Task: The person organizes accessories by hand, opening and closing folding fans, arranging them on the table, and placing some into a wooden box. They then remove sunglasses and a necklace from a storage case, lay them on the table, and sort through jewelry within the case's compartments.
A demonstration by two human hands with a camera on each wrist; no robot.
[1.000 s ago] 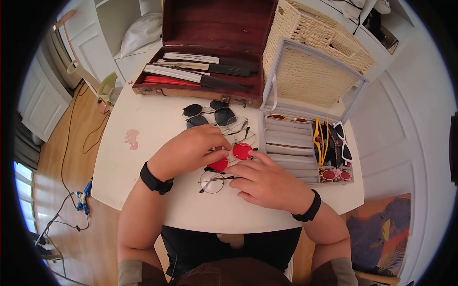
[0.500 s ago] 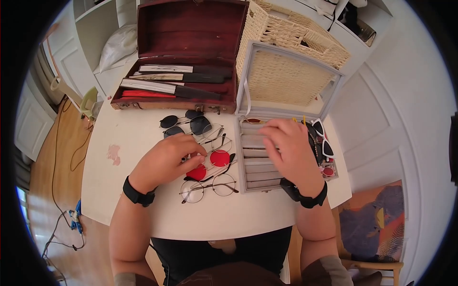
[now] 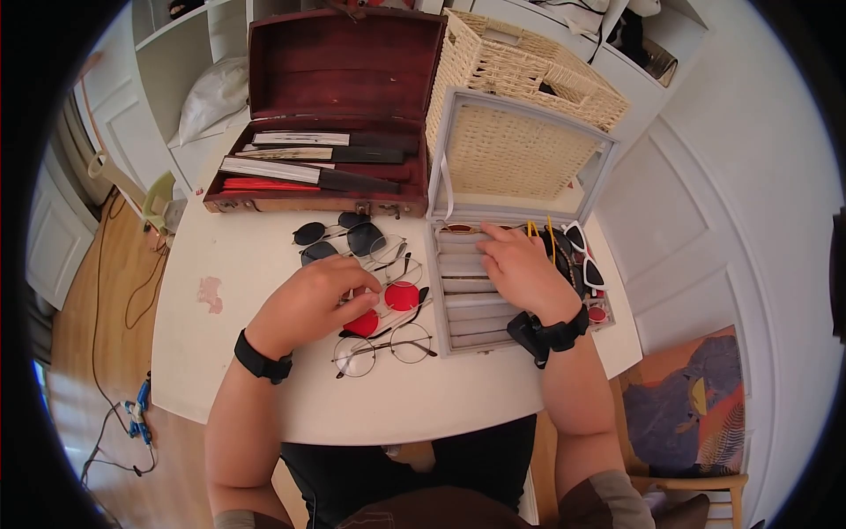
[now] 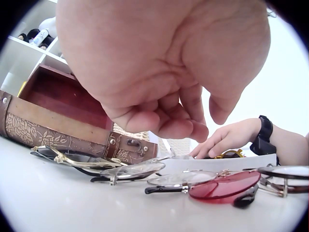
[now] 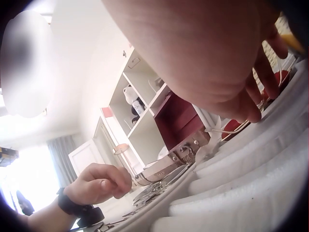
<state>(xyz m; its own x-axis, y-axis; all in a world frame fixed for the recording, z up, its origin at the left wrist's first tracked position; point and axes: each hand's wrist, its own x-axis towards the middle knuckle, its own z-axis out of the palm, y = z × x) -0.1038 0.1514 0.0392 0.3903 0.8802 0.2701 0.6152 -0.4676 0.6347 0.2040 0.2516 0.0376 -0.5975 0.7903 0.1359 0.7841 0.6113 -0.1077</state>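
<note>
While the left grip (image 3: pixel 313 300) hangs slack over the red-lensed glasses (image 3: pixel 402 296) on the desk (image 3: pixel 379 410), slim sunglasses (image 3: pixel 455 228) lie in the case's (image 3: pixel 467 350) top slot, just by the right grip's (image 3: pixel 529 271) fingertips (loosely outstretched).

Your round red-lensed glasses (image 3: pixel 402 297) lie on the worktop (image 3: pixel 388 406) at nine o'clock of your open grey case (image 3: pixel 476 316); narrow sunglasses (image 3: pixel 456 228) sit in its eleven-o'clock slot, at your right fingers (image 3: pixel 500 235).

Right grip (image 3: pixel 529 271) off red glasses (image 3: pixel 402 297), now over case (image 3: pixel 471 314)
</note>
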